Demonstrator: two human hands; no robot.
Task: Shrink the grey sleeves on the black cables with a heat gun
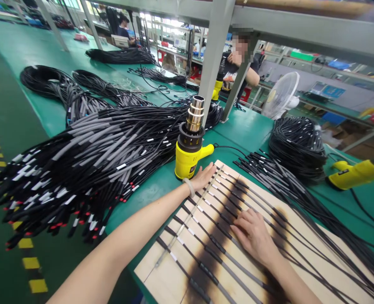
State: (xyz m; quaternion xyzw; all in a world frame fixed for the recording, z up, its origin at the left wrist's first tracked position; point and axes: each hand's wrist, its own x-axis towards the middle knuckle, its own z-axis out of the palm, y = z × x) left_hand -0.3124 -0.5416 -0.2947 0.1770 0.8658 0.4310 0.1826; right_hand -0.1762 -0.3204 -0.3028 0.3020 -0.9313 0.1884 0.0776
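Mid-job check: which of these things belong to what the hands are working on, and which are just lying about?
In the job:
the left hand at the edge of the scorched wooden board
the right hand lying on the black sleeved cables

Lying about:
the upright yellow heat gun
the large cable bundle
the black cable coil
a second yellow heat gun
a white fan

Bare forearms [132, 223], the left one wearing a pale bangle [189, 187].
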